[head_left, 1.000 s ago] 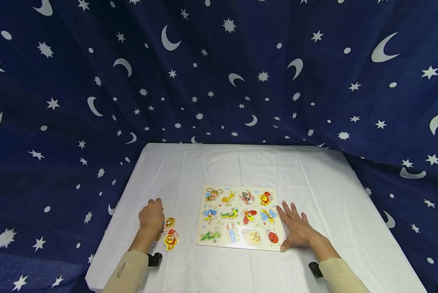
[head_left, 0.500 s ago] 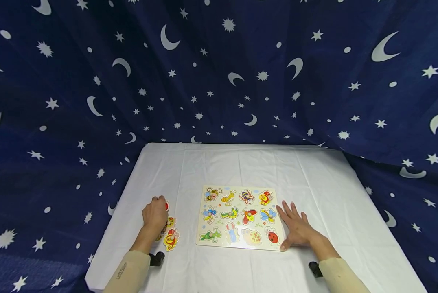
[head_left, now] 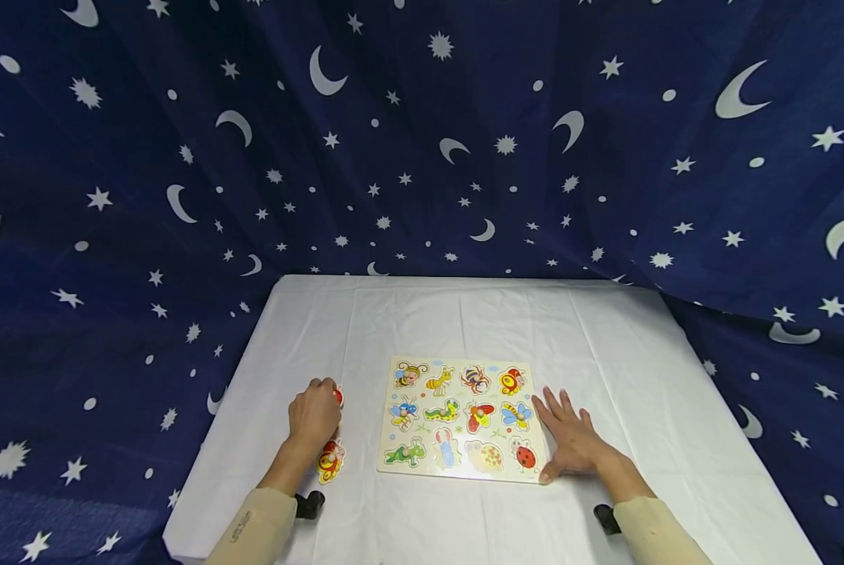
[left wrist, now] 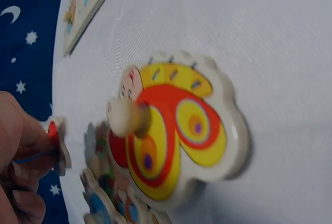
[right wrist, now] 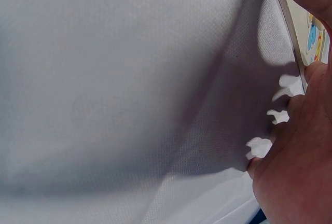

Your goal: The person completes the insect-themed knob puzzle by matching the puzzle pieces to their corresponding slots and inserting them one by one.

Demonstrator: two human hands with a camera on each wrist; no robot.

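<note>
My left hand (head_left: 314,412) pinches a small red wooden puzzle piece (head_left: 339,396), seen edge-on with its pale rim in the left wrist view. Just below that hand, a red and yellow butterfly puzzle piece (left wrist: 176,130) lies on the cloth, its wooden knob (left wrist: 124,117) sticking up. Other pieces (left wrist: 104,203) lie close behind it, partly hidden. With fingers spread, my right hand (head_left: 573,439) rests against the right edge of the insect puzzle board (head_left: 457,475); its thumb touches the near right corner.
A white cloth (head_left: 457,322) covers the table. The board lies mid-table, with rows of bug pictures, several bearing knobs. Behind and at the sides hangs a dark blue curtain (head_left: 408,102) with moons and stars. A black wrist mount (head_left: 309,506) sits under the left wrist.
My left hand has moved right toward the board with the red puzzle piece, now covering more of the loose pieces. The right hand and the board have stayed in place.
</note>
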